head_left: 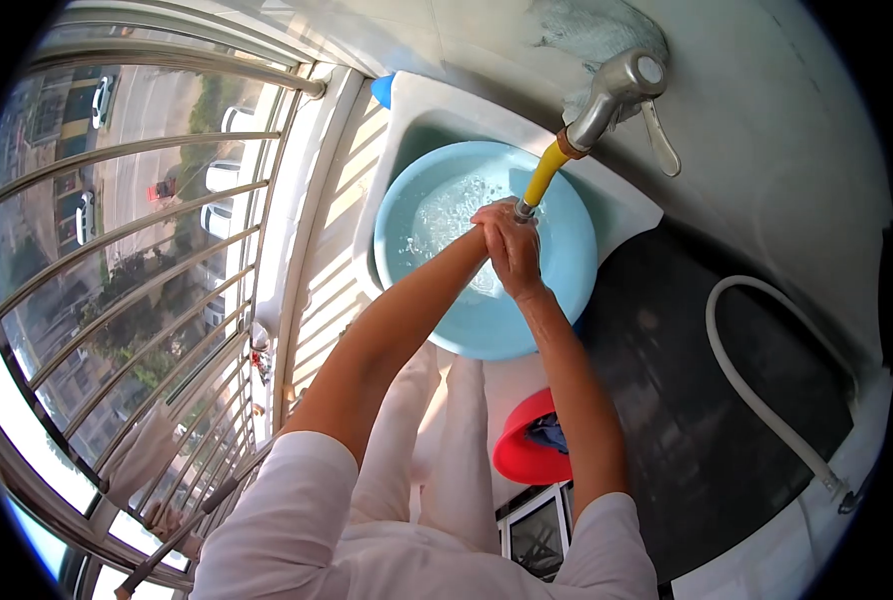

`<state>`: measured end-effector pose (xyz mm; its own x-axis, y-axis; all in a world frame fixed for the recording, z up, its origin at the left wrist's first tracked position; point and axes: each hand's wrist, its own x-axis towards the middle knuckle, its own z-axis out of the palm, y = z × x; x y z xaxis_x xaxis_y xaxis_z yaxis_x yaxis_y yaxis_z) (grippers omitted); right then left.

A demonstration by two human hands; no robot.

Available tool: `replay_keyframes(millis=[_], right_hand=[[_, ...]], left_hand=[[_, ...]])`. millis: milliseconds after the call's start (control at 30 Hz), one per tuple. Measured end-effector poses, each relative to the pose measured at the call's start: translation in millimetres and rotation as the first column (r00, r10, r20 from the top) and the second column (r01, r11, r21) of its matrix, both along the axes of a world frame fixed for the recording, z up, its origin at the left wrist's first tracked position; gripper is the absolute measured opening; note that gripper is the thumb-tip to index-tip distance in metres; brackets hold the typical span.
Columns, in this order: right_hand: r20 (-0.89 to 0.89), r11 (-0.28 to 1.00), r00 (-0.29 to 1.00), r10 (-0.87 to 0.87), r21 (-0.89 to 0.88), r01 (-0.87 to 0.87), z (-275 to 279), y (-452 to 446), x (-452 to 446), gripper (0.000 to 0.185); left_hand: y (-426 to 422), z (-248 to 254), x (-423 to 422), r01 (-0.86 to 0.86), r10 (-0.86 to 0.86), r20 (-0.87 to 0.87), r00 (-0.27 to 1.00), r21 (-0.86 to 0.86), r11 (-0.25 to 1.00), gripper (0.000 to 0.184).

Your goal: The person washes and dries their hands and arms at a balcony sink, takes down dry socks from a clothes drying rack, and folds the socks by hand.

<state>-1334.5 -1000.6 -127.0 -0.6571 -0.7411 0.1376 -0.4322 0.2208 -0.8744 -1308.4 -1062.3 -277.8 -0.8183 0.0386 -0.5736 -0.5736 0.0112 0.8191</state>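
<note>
My two hands are pressed together under the tap's yellow hose point(541, 182), above a light blue basin point(577, 270). My left hand point(497, 211) lies close to the hose's metal end, its fingers mostly hidden. Against it, my right hand point(514, 252) has its fingers folded over the left. Both hands look wet. Water in the basin point(445, 222) is splashing and bubbly. The basin sits in a pale sink point(422, 105). A metal tap point(615, 90) with a lever on its right side feeds the hose.
A red basin point(515, 455) holding dark cloth stands below, right of my legs. A black surface point(687, 400) lies right of the sink, with a grey hose point(732, 350) across it. Metal railings point(132, 235) run along the left, above a street with parked cars.
</note>
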Motion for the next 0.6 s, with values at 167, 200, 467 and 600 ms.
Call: replay_keyframes(millis=[167, 200, 467, 600], right_hand=[[0.124, 0.981, 0.984, -0.129, -0.127, 0.145, 37.5, -12.9, 42.8, 0.023], [0.233, 0.973, 0.968, -0.095, -0.182, 0.139, 52.0, -11.9, 59.7, 0.023], [0.997, 0.701, 0.067, 0.023, -0.064, 0.71, 8.6, -3.0, 19.4, 0.037], [0.95, 0.629, 0.005, 0.311, -0.21, 0.748, -20.1, -37.0, -2.4, 0.048]], left_hand=[[-18.7, 93.9, -24.0, -0.823, 0.347, 0.747, 0.566, 0.487, 0.294, 0.019], [-16.5, 94.7, -15.6, -0.723, 0.423, 0.587, 0.69, 0.57, 0.39, 0.022], [-18.9, 57.1, -25.1, -0.629, 0.398, 0.537, 0.744, 0.764, 0.144, 0.038], [-4.0, 127.2, 4.0, -0.495, 0.579, 0.506, 0.64, 0.847, -0.193, 0.057]])
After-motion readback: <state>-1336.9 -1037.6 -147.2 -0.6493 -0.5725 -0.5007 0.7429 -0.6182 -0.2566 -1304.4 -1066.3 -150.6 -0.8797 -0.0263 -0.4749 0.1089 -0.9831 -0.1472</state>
